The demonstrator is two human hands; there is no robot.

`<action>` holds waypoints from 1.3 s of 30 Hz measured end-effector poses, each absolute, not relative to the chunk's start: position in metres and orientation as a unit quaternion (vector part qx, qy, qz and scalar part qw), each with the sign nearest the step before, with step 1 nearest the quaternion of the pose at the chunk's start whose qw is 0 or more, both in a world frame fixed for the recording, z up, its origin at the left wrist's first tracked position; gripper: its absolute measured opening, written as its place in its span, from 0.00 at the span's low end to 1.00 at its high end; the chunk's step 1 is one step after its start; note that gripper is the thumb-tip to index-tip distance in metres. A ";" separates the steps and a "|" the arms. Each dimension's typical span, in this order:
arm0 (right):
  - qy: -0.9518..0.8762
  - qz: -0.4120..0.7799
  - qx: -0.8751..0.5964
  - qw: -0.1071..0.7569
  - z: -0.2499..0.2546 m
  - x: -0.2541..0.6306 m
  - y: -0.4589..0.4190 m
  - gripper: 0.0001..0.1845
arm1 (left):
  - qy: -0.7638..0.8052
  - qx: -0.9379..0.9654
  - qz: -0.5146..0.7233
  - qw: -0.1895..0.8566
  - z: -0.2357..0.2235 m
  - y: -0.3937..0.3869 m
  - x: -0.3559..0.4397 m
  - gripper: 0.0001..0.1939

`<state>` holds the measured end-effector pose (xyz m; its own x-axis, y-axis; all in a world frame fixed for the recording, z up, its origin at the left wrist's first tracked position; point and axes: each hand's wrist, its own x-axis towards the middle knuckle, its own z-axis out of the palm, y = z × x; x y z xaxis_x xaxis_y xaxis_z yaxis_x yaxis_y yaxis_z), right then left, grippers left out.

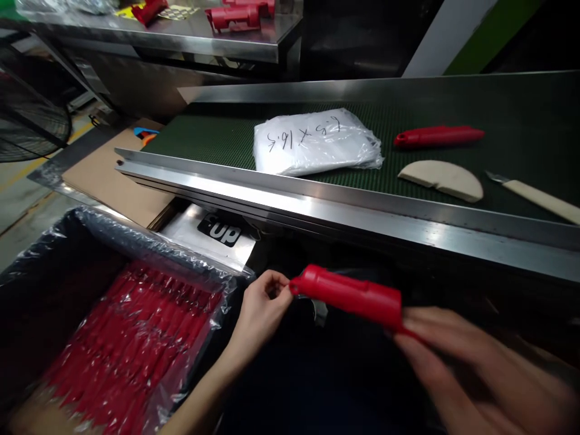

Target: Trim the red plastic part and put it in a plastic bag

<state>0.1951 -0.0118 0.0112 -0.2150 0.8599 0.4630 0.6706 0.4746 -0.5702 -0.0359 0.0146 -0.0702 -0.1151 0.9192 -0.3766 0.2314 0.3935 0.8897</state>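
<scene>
A: What's the risk here?

B: The red plastic handle (351, 296) hangs over the dark gap below the conveyor's steel rail (317, 205), just right of the bag-lined box (136, 338); a loose pinch could drop it.

A: And the hands?

B: The right hand (466, 362), blurred, seems closed around its near end. The left hand (260, 311) pinches the far tip, fingers curled.

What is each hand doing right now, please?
Left hand: closed, pinching the end of the red plastic handle.
Right hand: closed, holding the handle's other end.
</scene>
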 end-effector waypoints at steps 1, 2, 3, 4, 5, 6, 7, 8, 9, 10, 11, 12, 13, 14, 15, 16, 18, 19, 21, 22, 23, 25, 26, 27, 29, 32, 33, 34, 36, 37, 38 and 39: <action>-0.804 0.109 -0.454 0.368 0.010 0.196 -0.014 0.11 | 0.663 0.413 0.343 0.522 -0.070 0.016 -0.036 0.05; -0.833 0.106 -0.413 0.353 0.009 0.195 -0.014 0.11 | 0.660 0.397 0.344 0.537 -0.068 0.017 -0.036 0.07; -0.852 0.108 -0.383 0.341 0.008 0.193 -0.014 0.11 | 0.656 0.386 0.346 0.549 -0.066 0.017 -0.035 0.08; -0.862 0.109 -0.367 0.332 0.006 0.191 -0.014 0.10 | 0.651 0.378 0.350 0.558 -0.063 0.016 -0.033 0.09; -0.868 0.103 -0.361 0.326 0.004 0.189 -0.013 0.09 | 0.646 0.373 0.354 0.564 -0.060 0.016 -0.032 0.10; -0.872 0.094 -0.358 0.321 0.001 0.187 -0.012 0.09 | 0.640 0.372 0.359 0.569 -0.057 0.015 -0.031 0.11; -0.875 0.079 -0.356 0.318 -0.003 0.186 -0.012 0.09 | 0.632 0.372 0.363 0.574 -0.054 0.014 -0.030 0.12; -0.882 0.066 -0.348 0.310 -0.007 0.186 -0.011 0.10 | 0.625 0.374 0.368 0.578 -0.052 0.013 -0.030 0.13; -0.892 0.055 -0.335 0.299 -0.012 0.187 -0.011 0.10 | 0.617 0.377 0.374 0.580 -0.051 0.012 -0.030 0.13; -0.902 0.051 -0.319 0.287 -0.016 0.188 -0.011 0.11 | 0.611 0.382 0.381 0.579 -0.051 0.012 -0.030 0.13; -0.911 0.050 -0.302 0.277 -0.019 0.190 -0.011 0.12 | 0.606 0.389 0.390 0.574 -0.052 0.011 -0.031 0.13; -0.920 0.050 -0.283 0.267 -0.022 0.192 -0.010 0.14 | 0.603 0.399 0.398 0.564 -0.053 0.009 -0.031 0.12; -0.927 0.051 -0.265 0.260 -0.024 0.194 -0.009 0.16 | 0.602 0.413 0.405 0.551 -0.055 0.007 -0.031 0.11; -0.932 0.049 -0.254 0.255 -0.025 0.195 -0.007 0.17 | 0.601 0.429 0.411 0.535 -0.058 0.005 -0.031 0.09; -0.935 0.043 -0.250 0.247 -0.026 0.195 -0.006 0.18 | 0.600 0.445 0.415 0.519 -0.061 0.002 -0.030 0.08; -0.938 0.036 -0.250 0.236 -0.027 0.194 -0.004 0.18 | 0.600 0.457 0.421 0.503 -0.063 -0.002 -0.028 0.07; -0.931 0.030 -0.271 0.242 -0.028 0.189 -0.001 0.15 | 0.604 0.463 0.439 0.477 -0.068 -0.009 -0.023 0.06; -0.918 0.035 -0.293 0.266 -0.029 0.185 -0.001 0.12 | 0.609 0.455 0.452 0.467 -0.070 -0.013 -0.019 0.06; -0.868 0.061 -0.357 0.341 -0.034 0.172 -0.004 0.09 | 0.620 0.429 0.478 0.450 -0.074 -0.020 -0.010 0.05; -0.826 0.084 -0.406 0.383 -0.038 0.164 -0.008 0.08 | 0.627 0.414 0.490 0.442 -0.075 -0.022 -0.006 0.05; -0.775 0.116 -0.462 0.416 -0.043 0.156 -0.012 0.08 | 0.633 0.401 0.499 0.435 -0.076 -0.025 -0.002 0.05; -0.663 0.200 -0.567 0.445 -0.056 0.140 -0.022 0.04 | 0.643 0.384 0.511 0.422 -0.079 -0.028 0.004 0.05; -0.619 0.242 -0.599 0.446 -0.062 0.134 -0.026 0.03 | 0.646 0.382 0.512 0.418 -0.081 -0.030 0.005 0.06; -0.593 0.273 -0.614 0.443 -0.067 0.130 -0.029 0.04 | 0.647 0.385 0.511 0.416 -0.082 -0.031 0.006 0.06; -0.609 0.286 -0.598 0.435 -0.074 0.130 -0.028 0.04 | 0.644 0.402 0.499 0.419 -0.084 -0.033 0.003 0.06; -0.747 0.262 -0.467 0.393 -0.070 0.146 -0.013 0.09 | 0.644 0.424 0.484 0.413 -0.081 -0.035 -0.009 0.07; -0.805 0.252 -0.401 0.358 -0.066 0.154 -0.006 0.12 | 0.648 0.428 0.482 0.405 -0.079 -0.036 -0.014 0.08; -0.858 0.233 -0.334 0.314 -0.062 0.161 0.000 0.15 | 0.650 0.436 0.479 0.398 -0.075 -0.036 -0.018 0.08; -0.926 0.163 -0.242 0.241 -0.057 0.172 0.010 0.19 | 0.639 0.468 0.461 0.400 -0.067 -0.039 -0.023 0.08; -0.944 0.127 -0.217 0.213 -0.058 0.176 0.013 0.20 | 0.623 0.493 0.449 0.409 -0.062 -0.042 -0.024 0.07; -0.954 0.103 -0.202 0.196 -0.061 0.177 0.014 0.21 | 0.603 0.518 0.437 0.421 -0.058 -0.044 -0.024 0.06; -0.957 0.096 -0.194 0.191 -0.065 0.176 0.014 0.21 | 0.584 0.540 0.427 0.429 -0.053 -0.048 -0.022 0.04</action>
